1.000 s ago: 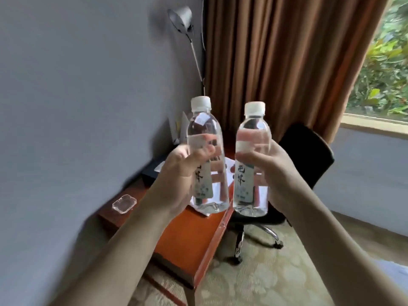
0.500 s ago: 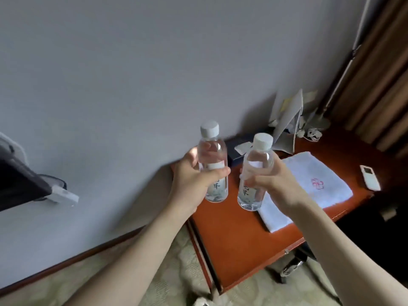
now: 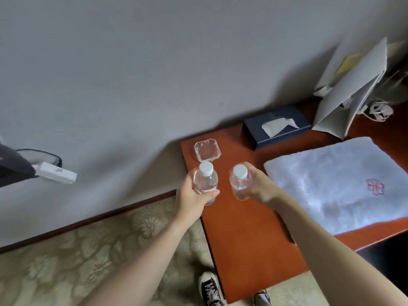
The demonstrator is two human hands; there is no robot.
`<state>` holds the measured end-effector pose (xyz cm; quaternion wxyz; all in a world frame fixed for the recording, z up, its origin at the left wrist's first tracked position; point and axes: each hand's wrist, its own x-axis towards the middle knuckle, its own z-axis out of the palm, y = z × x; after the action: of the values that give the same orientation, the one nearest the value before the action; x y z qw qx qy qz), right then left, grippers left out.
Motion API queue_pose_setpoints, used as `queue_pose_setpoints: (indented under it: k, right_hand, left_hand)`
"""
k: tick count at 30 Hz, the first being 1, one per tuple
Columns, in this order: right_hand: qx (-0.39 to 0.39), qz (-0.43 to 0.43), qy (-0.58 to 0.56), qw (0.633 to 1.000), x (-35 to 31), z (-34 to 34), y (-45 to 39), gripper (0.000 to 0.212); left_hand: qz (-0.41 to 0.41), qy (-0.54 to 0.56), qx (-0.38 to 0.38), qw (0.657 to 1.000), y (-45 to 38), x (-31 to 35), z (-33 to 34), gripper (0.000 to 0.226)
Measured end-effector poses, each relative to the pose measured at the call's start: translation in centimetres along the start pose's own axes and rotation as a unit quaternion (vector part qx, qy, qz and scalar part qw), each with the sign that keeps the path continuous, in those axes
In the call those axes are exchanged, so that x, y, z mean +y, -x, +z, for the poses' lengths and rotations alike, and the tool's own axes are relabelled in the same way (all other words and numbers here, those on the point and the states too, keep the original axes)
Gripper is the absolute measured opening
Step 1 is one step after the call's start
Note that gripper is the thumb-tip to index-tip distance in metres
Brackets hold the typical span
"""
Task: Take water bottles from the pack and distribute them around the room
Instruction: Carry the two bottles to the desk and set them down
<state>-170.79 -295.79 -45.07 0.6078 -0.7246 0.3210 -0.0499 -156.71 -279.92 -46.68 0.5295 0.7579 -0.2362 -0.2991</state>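
Two clear water bottles with white caps stand upright over the left end of a reddish-brown desk, seen from above. My left hand grips the left bottle round its body. My right hand grips the right bottle from the right side. The bottles are a hand's width apart. Whether their bases touch the desk cannot be told. No pack is in view.
A glass ashtray sits just beyond the left bottle. A folded white towel lies right of my right hand. A dark tissue box and a white paper bag stand by the grey wall. Patterned carpet and my shoes lie below.
The view has tilted down and closed in on the desk. Both bottles have come down towards the desk's left end, near the ashtray.
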Motion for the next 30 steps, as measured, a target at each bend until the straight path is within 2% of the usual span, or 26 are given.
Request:
queue_pose_setpoints:
  k: [8, 11, 18, 21, 26, 30]
  right_hand:
    - [-0.032, 0.012, -0.041, 0.999, 5.7, -2.0, -6.4, 0.064]
    - [-0.069, 0.007, -0.052, 0.996, 7.3, -2.6, -7.3, 0.066]
    - [-0.106, -0.033, -0.017, 0.994, 11.0, -1.6, -9.1, 0.064]
    - [-0.078, -0.021, -0.006, 0.997, 12.7, -0.9, -8.7, 0.062]
    - [0.067, 0.005, 0.068, 0.995, 15.7, 1.7, -8.1, 0.067]
    - [0.09, -0.018, 0.102, 0.991, 16.7, 2.1, -9.1, 0.067]
  left_hand:
    - [-0.028, -0.032, 0.016, 0.999, -4.7, -4.7, 4.0, 0.071]
    - [-0.029, -0.041, 0.023, 0.998, -5.1, -6.5, 5.3, 0.075]
    - [-0.022, -0.026, 0.039, 0.999, -5.6, -9.6, 7.4, 0.071]
    - [-0.027, -0.037, 0.035, 0.998, -5.7, -10.3, 7.7, 0.067]
    - [-0.049, -0.076, 0.016, 0.996, -6.2, -12.6, 8.1, 0.061]
    - [-0.043, -0.087, 0.024, 0.995, -7.0, -13.8, 8.3, 0.058]
